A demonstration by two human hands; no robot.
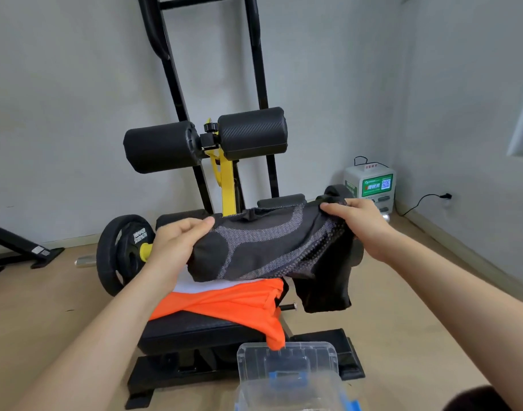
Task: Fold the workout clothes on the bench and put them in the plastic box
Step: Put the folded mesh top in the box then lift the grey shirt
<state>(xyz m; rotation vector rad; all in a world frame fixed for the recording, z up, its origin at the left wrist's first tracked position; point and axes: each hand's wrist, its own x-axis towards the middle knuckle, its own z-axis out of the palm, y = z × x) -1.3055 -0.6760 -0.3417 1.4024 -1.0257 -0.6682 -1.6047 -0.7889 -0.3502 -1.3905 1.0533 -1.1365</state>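
Note:
A black and grey patterned garment (263, 247) is held up above the bench (200, 327), stretched between both hands. My left hand (177, 244) grips its left end and my right hand (358, 223) grips its right end, with a black part hanging down at the right. Under it an orange garment (233, 304) lies on the bench pad, one corner drooping over the front edge toward the clear plastic box (287, 369). A white garment (189, 287) peeks out beneath the orange one. The box stands on the floor at the bench's near end.
The bench's black roller pads (206, 140) and tall frame rise behind. A weight plate (123, 250) stands left of the bench. A white machine with a green label (370, 185) sits in the right corner, with a cable running to the wall. Wooden floor lies on both sides.

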